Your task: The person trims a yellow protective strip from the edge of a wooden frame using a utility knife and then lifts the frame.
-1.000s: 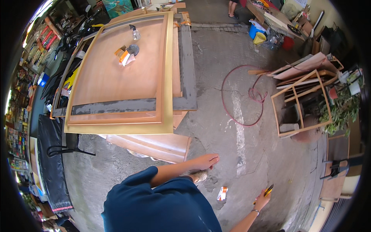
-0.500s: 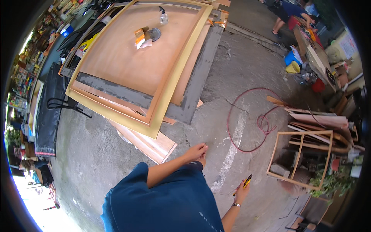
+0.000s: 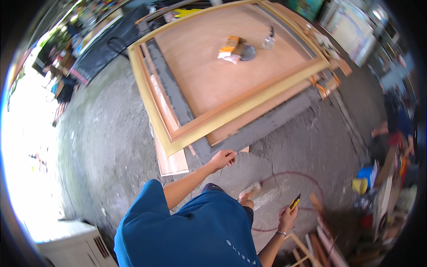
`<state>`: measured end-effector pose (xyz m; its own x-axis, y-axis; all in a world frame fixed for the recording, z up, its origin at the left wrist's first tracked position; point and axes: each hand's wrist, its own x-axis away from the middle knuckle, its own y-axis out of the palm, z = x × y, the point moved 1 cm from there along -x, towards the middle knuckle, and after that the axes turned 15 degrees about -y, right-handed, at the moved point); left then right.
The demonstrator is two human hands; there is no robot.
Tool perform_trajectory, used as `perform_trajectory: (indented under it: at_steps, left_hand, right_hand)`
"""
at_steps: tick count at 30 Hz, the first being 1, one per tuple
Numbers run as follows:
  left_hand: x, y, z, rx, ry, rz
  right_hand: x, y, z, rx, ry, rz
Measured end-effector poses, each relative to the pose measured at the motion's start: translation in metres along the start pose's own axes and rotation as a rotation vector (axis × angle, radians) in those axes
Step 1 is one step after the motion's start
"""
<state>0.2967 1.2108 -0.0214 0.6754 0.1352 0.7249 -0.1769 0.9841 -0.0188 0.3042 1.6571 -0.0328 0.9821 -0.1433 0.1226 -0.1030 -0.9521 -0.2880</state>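
Observation:
My right hand [image 3: 288,217] is closed around a yellow and black utility knife [image 3: 295,202], whose dark tip points up and away from me. It hangs low at my right side, over the concrete floor. My left hand [image 3: 224,160] is held out in front of me with its fingers curled closed; whether they hold anything is hidden. Just beyond it is the corner of a dark grey board [image 3: 267,120]. On top of the stack lies a large yellow-edged wooden frame [image 3: 249,115] around a light brown panel [image 3: 195,58].
On the panel are an orange and white box [image 3: 229,46], a dark round lid [image 3: 248,53] and a spray bottle [image 3: 268,41]. A red hose [image 3: 307,176] loops over the floor. Wood pieces [image 3: 322,240] lie at lower right. Another person [image 3: 402,120] bends by a bench at right.
My view has turned to the right, so the stack of frames sits more centrally and nearer. My left hand has come close to the grey board's corner. The knife stays in my right hand.

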Motion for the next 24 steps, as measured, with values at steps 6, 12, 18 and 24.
perform_trajectory:
  at_steps: [6,12,18,24]
  left_hand:
    - [-0.007,0.059,0.035,0.330,-0.031,0.168]
    - [-0.052,0.107,0.062,0.712,-0.029,0.216]
    - [-0.137,0.102,0.089,0.835,-0.016,0.310]
    - [-0.137,0.078,0.145,0.937,0.045,0.499]
  right_hand:
    - [-0.209,0.043,-0.076,0.567,-0.909,-0.253]
    - [-0.350,0.178,-0.213,0.473,-0.814,-0.800]
    - [-0.442,0.323,-0.256,0.569,-1.101,-1.020]
    - [-0.524,0.457,-0.251,0.556,-1.263,-1.178]
